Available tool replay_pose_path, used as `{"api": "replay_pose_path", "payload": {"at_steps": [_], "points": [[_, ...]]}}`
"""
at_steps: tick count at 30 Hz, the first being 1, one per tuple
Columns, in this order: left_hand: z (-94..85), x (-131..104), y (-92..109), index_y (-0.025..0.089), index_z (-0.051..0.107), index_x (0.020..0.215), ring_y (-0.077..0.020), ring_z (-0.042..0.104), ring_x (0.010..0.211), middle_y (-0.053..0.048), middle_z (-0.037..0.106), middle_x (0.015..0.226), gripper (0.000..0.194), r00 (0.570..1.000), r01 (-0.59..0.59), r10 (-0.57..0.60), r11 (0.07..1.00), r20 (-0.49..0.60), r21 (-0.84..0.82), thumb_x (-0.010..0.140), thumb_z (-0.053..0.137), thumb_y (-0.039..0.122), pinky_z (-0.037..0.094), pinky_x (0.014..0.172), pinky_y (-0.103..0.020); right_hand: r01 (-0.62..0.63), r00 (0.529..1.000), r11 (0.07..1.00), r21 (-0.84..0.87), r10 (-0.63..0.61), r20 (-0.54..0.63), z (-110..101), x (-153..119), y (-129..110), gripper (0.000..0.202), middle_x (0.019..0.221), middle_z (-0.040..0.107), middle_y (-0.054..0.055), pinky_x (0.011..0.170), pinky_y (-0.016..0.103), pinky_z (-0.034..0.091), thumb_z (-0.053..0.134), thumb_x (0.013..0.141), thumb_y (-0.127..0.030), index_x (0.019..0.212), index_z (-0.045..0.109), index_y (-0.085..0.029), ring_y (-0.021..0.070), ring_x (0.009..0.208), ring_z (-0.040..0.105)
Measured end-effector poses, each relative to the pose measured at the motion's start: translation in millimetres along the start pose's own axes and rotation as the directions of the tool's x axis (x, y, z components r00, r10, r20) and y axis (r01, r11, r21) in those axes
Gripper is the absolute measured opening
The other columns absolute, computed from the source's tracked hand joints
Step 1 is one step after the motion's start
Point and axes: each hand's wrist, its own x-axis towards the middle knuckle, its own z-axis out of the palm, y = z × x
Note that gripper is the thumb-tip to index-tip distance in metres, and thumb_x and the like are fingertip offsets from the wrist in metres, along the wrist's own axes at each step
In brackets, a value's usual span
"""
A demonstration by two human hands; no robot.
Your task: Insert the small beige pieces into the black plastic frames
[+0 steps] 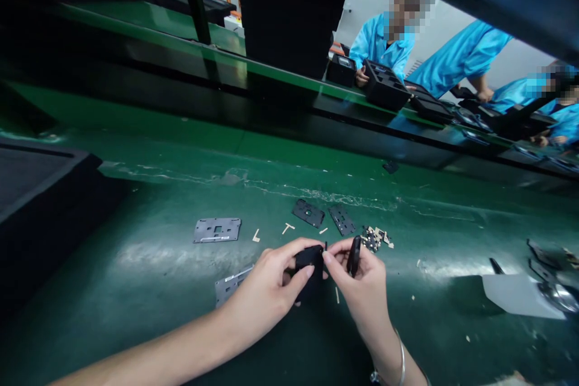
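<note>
My left hand [275, 277] is wrapped round a small black part [311, 280], its thumb on the face. The fingertips of my right hand [357, 274] pinch a tiny dark piece [325, 247] at the upper right corner of that part. A black tool [355, 254] also rests in my right hand, between the fingers. Beyond the hands lie two black plates [308, 213] [342, 219] and a small pile of bits [376, 238]. One grey plate [217, 230] lies to the left, and another [230, 284] is partly hidden by my left hand.
Thin pale strips [256, 235] lie on the green table [158, 283]. A large black box [40, 193] stands at the left. At the right are a white sheet [520, 295] and metal parts [558, 295]. People in blue work behind a dark rail [280, 99].
</note>
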Motion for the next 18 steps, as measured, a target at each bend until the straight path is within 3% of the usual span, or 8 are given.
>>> {"api": "replay_pose_path", "payload": {"at_steps": [18], "points": [[-0.6, -1.3, 0.9, 0.019, 0.054, 0.116, -0.0128, 0.055, 0.063, -0.003, 0.063, 0.085, 0.032, 1.000, -0.003, 0.004, 1.000, 0.009, -0.006, 0.086, 0.047, 0.025, 0.050, 0.052, -0.020, -0.018, 1.000, 0.999, 0.042, 0.017, 0.023, -1.6, 0.7, 2.3, 0.013, 0.052, 0.055, -0.003, 0.047, 0.021, 0.041, 0.065, 0.074, -0.029, 0.070, 0.060, -0.018, 0.0104, 0.048, 0.052]]}}
